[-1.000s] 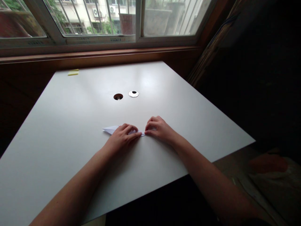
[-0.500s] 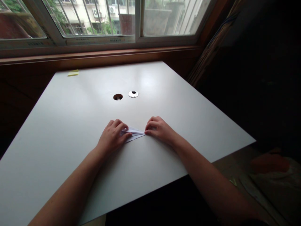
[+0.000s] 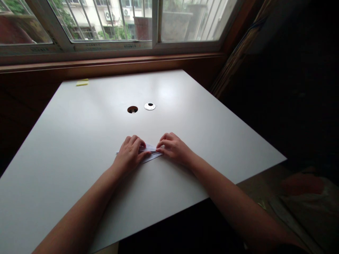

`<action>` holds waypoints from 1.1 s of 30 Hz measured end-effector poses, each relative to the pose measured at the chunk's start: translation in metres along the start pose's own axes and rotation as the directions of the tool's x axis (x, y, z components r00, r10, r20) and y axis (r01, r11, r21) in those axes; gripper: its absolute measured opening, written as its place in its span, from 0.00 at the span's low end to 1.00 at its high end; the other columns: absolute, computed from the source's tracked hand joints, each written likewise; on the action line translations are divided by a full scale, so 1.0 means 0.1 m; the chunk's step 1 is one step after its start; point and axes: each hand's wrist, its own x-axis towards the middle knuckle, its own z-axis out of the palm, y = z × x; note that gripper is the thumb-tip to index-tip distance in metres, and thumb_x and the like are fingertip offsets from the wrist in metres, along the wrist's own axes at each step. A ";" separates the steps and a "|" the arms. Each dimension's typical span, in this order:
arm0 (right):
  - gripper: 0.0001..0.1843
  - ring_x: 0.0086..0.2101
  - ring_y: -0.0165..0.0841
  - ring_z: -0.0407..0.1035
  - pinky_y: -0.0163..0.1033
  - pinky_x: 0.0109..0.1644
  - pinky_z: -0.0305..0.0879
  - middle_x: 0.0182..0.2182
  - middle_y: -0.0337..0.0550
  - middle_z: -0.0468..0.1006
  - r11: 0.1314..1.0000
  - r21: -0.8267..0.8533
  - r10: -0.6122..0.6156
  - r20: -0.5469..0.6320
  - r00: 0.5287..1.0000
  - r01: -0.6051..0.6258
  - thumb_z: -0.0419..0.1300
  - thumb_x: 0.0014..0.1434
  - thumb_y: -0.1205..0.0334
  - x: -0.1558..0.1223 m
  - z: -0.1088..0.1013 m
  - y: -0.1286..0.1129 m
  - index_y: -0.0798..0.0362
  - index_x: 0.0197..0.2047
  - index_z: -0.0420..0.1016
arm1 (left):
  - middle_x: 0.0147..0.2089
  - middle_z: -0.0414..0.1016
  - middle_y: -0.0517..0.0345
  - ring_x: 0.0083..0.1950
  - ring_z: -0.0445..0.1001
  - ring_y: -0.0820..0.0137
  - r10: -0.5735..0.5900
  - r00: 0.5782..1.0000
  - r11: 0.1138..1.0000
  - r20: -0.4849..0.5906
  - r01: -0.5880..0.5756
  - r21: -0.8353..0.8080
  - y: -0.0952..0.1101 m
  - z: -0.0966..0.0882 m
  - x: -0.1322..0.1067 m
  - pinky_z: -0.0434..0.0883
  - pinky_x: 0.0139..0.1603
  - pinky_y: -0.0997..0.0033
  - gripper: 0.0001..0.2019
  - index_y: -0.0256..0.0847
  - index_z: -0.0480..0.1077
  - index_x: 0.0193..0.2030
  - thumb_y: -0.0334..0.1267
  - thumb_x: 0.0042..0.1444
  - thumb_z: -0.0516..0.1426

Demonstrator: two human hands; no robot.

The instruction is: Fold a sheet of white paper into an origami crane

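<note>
A folded piece of white paper (image 3: 149,154) lies flat on the white table (image 3: 79,141), mostly hidden under my two hands. My left hand (image 3: 129,153) rests on its left part with the fingers curled and the fingertips pressing the paper. My right hand (image 3: 171,148) presses the paper's right end with bent, closed fingertips. The two hands nearly touch over the paper.
A round cable hole (image 3: 132,109) and its loose white ring cover (image 3: 149,106) sit further back on the table. A yellow sticky-note pad (image 3: 82,83) lies at the far left corner. Behind is a wooden sill and window; the table's right edge drops into a dark area.
My left hand slid left along the paper, then my right hand moved left toward it, so the hands are now closer together over the folded paper.
</note>
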 end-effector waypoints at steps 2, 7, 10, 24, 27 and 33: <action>0.07 0.40 0.37 0.65 0.45 0.47 0.65 0.40 0.46 0.75 1.000 -0.020 -0.009 0.000 1.000 0.009 0.63 0.61 0.56 0.00 0.02 0.00 0.48 0.39 0.80 | 0.43 0.69 0.53 0.46 0.64 0.60 0.005 1.000 1.000 -0.009 -0.006 -0.020 0.02 0.00 0.00 0.68 0.48 0.58 0.14 0.42 0.67 0.41 0.50 0.59 0.59; 0.06 0.40 0.37 0.64 0.45 0.47 0.66 0.40 0.46 0.73 0.999 -0.027 -0.035 -0.018 0.999 0.035 0.64 0.61 0.57 0.00 0.04 0.00 0.49 0.38 0.79 | 0.43 0.70 0.53 0.46 0.63 0.60 0.042 0.997 0.999 -0.058 -0.043 -0.023 0.07 -0.01 0.00 0.68 0.48 0.58 0.15 0.42 0.67 0.47 0.48 0.59 0.60; 0.05 0.41 0.37 0.64 0.45 0.48 0.66 0.40 0.46 0.73 0.999 -0.003 -0.050 -0.032 0.998 0.050 0.64 0.61 0.58 0.02 0.04 -0.01 0.50 0.37 0.78 | 0.43 0.71 0.53 0.46 0.64 0.60 0.081 0.994 0.997 -0.080 -0.082 -0.003 0.07 -0.02 0.00 0.68 0.49 0.58 0.18 0.43 0.66 0.54 0.46 0.60 0.60; 0.04 0.43 0.40 0.61 0.49 0.50 0.64 0.42 0.47 0.72 0.998 -0.062 0.010 -0.105 0.994 -0.017 0.60 0.63 0.61 -0.02 -0.10 0.04 0.49 0.38 0.76 | 0.36 0.76 0.54 0.39 0.71 0.66 0.000 0.991 0.981 -0.134 -0.026 -0.193 0.01 -0.14 0.03 0.70 0.42 0.65 0.08 0.43 0.76 0.39 0.41 0.62 0.57; 0.04 0.42 0.40 0.61 0.49 0.51 0.64 0.41 0.48 0.72 0.998 -0.062 0.019 -0.120 0.993 -0.027 0.60 0.63 0.62 -0.03 -0.11 0.04 0.49 0.38 0.76 | 0.36 0.77 0.54 0.38 0.73 0.67 -0.067 0.992 0.950 -0.110 0.030 -0.309 0.01 -0.17 0.04 0.70 0.40 0.67 0.09 0.42 0.77 0.36 0.43 0.61 0.58; 0.04 0.42 0.39 0.62 0.48 0.51 0.64 0.40 0.47 0.72 1.000 -0.029 0.006 -0.121 0.993 -0.009 0.61 0.62 0.61 -0.05 -0.09 0.06 0.50 0.37 0.76 | 0.37 0.78 0.54 0.37 0.76 0.68 -0.168 0.986 0.863 0.019 0.157 -0.481 0.01 -0.22 0.05 0.70 0.37 0.70 0.11 0.41 0.79 0.36 0.45 0.60 0.59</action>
